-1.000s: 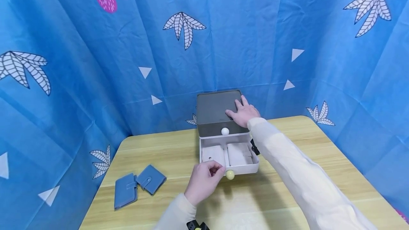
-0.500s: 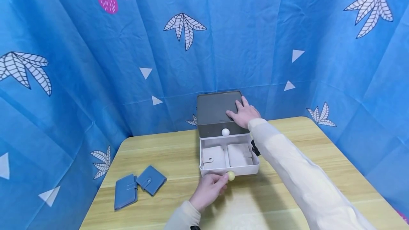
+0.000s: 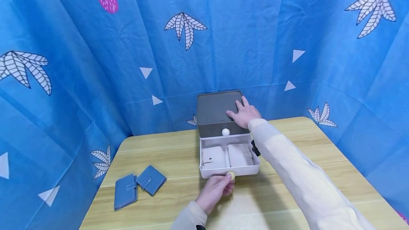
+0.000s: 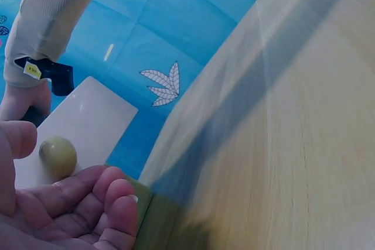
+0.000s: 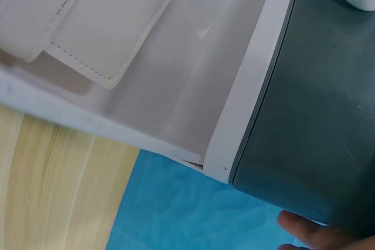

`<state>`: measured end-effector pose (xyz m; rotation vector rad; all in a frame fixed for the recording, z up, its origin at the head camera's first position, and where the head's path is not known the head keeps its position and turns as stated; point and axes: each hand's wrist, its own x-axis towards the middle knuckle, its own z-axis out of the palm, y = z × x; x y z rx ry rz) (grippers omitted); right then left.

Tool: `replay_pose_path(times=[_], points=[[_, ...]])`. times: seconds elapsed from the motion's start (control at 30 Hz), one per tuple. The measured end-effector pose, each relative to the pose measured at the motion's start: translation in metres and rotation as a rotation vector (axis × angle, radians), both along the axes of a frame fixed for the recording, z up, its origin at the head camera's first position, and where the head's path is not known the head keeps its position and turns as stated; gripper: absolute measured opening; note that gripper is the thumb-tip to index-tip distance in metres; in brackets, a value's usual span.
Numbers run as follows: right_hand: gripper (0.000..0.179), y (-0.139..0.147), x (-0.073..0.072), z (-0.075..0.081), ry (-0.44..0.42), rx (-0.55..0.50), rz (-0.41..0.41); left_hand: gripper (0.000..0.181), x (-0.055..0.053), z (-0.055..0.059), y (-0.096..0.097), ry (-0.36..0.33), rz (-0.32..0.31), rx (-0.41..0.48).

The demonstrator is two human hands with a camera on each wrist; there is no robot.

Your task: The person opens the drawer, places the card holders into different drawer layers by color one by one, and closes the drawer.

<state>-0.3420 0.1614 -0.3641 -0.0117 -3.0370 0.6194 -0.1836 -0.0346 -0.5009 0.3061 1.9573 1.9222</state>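
A small drawer box has a dark grey top and a white knob on its upper front. Below, the white lower drawer is pulled out, with two white wallets inside: one on the left, one on the right of a divider. My left hand has its thumb and curled fingers around the drawer's yellow knob; the left wrist view shows this knob between thumb and fingers. My right hand rests with spread fingers on the box's top right edge.
Two blue wallets, one larger and one smaller, lie touching on the wooden table to the left. A blue patterned curtain stands close behind the box and along both sides.
My left hand has come down from over the drawer's front edge and moved right to the yellow knob. My right hand stays on the box; the drawer looks unmoved.
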Motion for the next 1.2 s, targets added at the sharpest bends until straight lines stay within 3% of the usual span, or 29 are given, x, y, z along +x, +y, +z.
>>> replay_pose_path(times=[0.47,1.2], points=[[0.081,0.0012,-0.0032,-0.0002,0.049,0.079,0.008,0.043,-0.0015,0.0001,0.0045,-0.010,0.009,0.016],[0.080,-0.0010,-0.0038,-0.0005,0.034,0.073,-0.005,0.041,-0.0087,-0.0029,0.0079,0.000,0.015,0.047]])
